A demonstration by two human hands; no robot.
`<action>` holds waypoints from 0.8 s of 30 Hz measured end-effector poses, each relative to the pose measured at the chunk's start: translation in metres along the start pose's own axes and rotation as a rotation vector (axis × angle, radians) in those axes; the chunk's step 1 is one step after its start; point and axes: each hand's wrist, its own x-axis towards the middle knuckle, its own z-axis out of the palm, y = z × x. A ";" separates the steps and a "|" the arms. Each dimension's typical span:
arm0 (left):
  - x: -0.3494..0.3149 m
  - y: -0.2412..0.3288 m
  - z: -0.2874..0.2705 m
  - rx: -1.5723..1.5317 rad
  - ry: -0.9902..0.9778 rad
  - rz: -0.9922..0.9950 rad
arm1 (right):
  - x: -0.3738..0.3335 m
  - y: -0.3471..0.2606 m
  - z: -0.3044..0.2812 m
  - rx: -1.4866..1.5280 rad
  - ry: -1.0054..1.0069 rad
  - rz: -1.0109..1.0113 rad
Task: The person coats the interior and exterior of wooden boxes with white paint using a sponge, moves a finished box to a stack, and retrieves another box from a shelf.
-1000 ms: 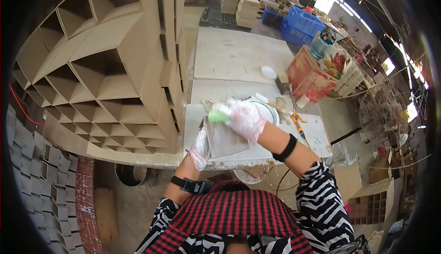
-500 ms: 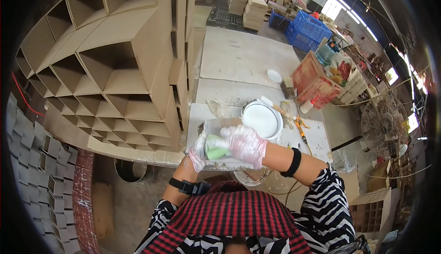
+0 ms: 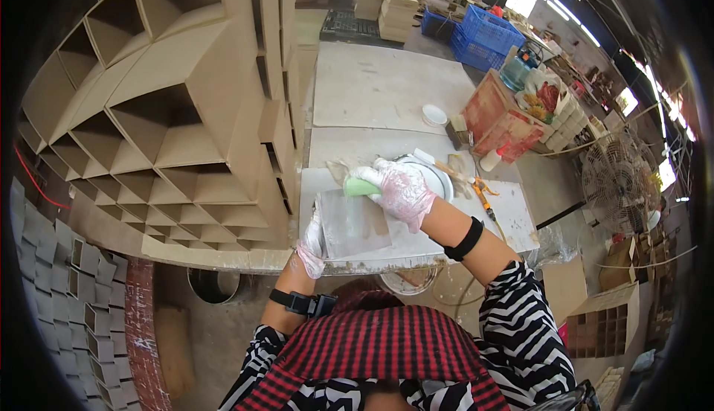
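My right hand, in a thin whitish glove, is closed around a green sponge at the far edge of a grey, wet-looking box. The box lies near the table's front edge, its upper face smeared with a thin coat. Along its left side my left hand, gloved too, grips the box; its fingertips are partly hidden. Just beyond my right hand stands a round tub of white paint, partly covered by that hand. A flat brush rests across the tub's rim.
Stacked brown cardboard boxes rise like a wall at the left. A small white bowl and an orange-handled tool lie on the table. At the right are a red-stained wooden crate and a fan.
My right hand has moved the sponge away from me, from the box's near part to its far edge. More of the box's upper face shows. The view has shifted slightly.
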 end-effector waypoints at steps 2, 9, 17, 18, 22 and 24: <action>0.002 0.002 0.005 0.011 -0.079 0.012 | -0.014 0.000 0.004 0.043 -0.042 -0.066; -0.003 0.003 0.030 -0.105 0.011 0.083 | -0.033 0.004 0.008 0.081 -0.077 -0.124; -0.005 0.008 0.016 -0.295 0.089 0.058 | -0.051 -0.004 0.014 0.034 -0.042 -0.215; -0.005 0.007 0.017 -0.310 0.039 0.097 | -0.052 -0.005 0.010 0.074 -0.104 -0.211; -0.006 0.005 0.027 -0.211 0.039 0.076 | -0.022 0.007 -0.010 0.102 -0.188 0.086; -0.006 0.010 0.033 0.267 0.089 0.138 | -0.022 0.014 0.006 0.086 -0.077 0.012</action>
